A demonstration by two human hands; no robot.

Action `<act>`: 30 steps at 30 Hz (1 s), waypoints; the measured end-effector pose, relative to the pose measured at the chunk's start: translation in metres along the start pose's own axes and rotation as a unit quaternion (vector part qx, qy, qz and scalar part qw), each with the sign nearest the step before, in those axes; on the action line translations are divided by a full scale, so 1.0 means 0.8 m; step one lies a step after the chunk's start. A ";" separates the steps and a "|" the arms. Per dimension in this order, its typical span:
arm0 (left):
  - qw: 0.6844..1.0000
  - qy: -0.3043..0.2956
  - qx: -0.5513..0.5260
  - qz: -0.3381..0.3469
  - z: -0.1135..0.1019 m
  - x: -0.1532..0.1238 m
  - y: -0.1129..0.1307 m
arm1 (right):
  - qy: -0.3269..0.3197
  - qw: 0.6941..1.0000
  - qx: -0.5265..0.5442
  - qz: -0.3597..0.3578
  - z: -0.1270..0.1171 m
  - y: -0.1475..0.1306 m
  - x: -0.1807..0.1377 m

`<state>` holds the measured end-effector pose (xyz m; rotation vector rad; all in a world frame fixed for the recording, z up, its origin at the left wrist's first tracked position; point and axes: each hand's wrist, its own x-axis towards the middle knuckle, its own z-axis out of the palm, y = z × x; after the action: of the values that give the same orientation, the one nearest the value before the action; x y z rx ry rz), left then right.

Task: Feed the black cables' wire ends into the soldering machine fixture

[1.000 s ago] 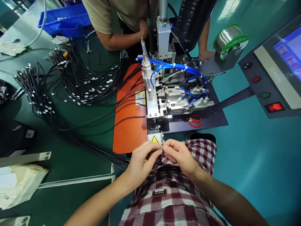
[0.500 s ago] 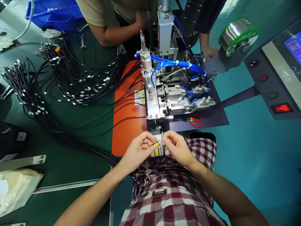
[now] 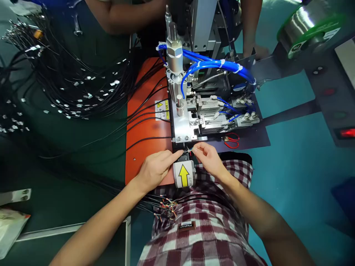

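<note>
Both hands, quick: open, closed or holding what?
Left hand: index finger extended; grip can't be told.
Right hand: closed, apparently pinching thin colored wires.

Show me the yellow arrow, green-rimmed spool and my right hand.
Yellow arrow [image 3: 184,176]: head view, where tip meets shaft.
Green-rimmed spool [image 3: 300,24]: head view, silvery winding.
Right hand [image 3: 208,159]: head view, back of hand.

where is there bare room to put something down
Bare: the flat orange plate between its lowest black cable and the left hand; the green tabletop between the left forearm and pale metal strip; the dark plate right of the red-handled tool. Crowded: around white-tagged black cables and silver machine with blue tubes.
</note>
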<state>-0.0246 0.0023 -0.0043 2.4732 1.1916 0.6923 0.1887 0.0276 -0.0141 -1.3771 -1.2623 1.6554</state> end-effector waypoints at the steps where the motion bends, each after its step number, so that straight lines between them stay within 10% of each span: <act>1: 1.000 -0.002 0.022 0.011 -0.001 0.001 -0.001 | 0.000 1.000 -0.001 0.001 0.000 0.000 0.001; 30: 0.996 -0.017 0.086 0.011 -0.002 0.005 -0.004 | 0.020 0.992 -0.102 -0.071 -0.002 0.015 0.001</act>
<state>-0.0251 0.0073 -0.0032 2.6299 1.2620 0.5731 0.1915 0.0246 -0.0256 -1.3960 -1.5042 1.4286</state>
